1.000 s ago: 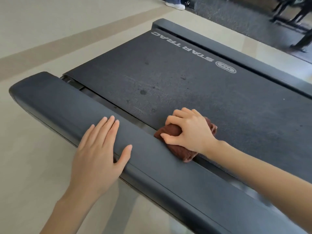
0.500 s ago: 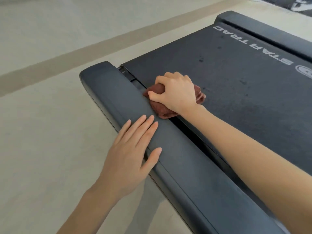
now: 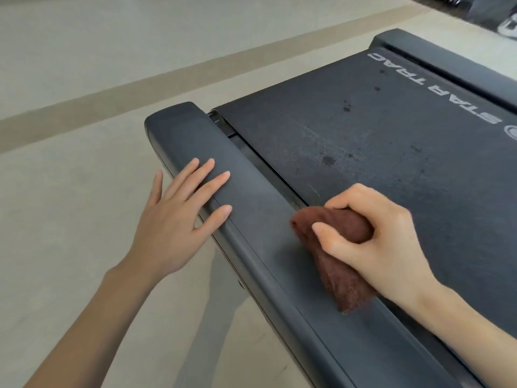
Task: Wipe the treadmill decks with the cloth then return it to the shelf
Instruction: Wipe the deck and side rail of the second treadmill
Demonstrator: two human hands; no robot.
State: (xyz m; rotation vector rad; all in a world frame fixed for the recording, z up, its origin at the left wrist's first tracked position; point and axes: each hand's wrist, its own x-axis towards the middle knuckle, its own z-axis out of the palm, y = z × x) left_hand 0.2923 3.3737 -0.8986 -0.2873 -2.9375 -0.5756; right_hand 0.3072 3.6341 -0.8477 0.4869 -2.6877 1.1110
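Pulled back nearward along the deck edge since half a second ago: my right hand (image 3: 383, 239), clenched around the brown cloth (image 3: 335, 259), now sits nearer me, over the seam between belt (image 3: 391, 169) and near side rail (image 3: 251, 233). Cloth bunched in the fist, loose tail trailing onto the rail, pressed down for scrubbing. My left hand (image 3: 179, 217) lies flat and released, fingers spread on the rail's far-left end, bracing my lean. Dark spots remain on the belt further out; wiping looks unfinished. Shelf not visible.
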